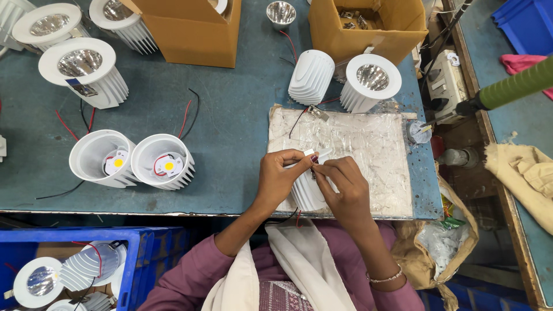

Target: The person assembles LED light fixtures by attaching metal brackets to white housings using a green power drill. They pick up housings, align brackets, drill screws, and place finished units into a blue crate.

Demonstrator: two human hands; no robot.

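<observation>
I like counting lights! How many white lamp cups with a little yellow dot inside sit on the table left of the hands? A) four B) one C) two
C: two open white finned lamp cups sit side by side on the blue-green table, each showing a yellow dot inside, left of the left hand.
</observation>
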